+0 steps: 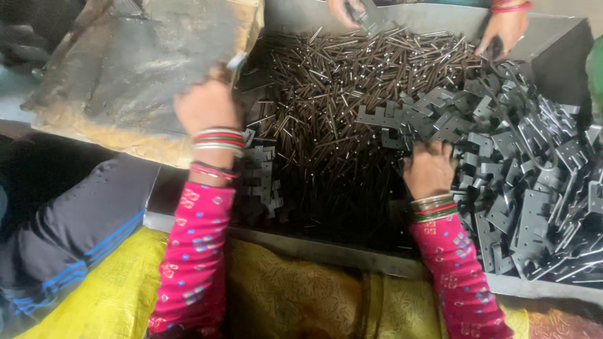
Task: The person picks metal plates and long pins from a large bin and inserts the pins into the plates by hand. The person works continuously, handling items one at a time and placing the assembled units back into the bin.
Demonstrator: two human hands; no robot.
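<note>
Two heaps fill the wide grey metal tray (553,37): a dark mass of thin metal pins (326,113) across the middle and a pile of grey hinge plates (534,182) banked up on the right side. A worn, rust-stained metal slab (119,69) lies tilted over the tray's left corner, covering that part of it. Yellow patterned cloth (282,295) spreads along the near edge, with dark fabric striped in blue (75,232) to the left.

The left hand (207,107), in a pink sleeve with bangles at the wrist, rests at the slab's edge; its fingers curl away from the camera and whether they grip anything cannot be told. Just below it a small stack of hinge plates (260,182) sits against the pins. The right hand (430,168) is pressed into the edge of the big hinge pile, fingers bent down among the plates, what they hold hidden.

At the far rim another person's two hands (502,28) reach in, one holding a grey plate (370,19).
</note>
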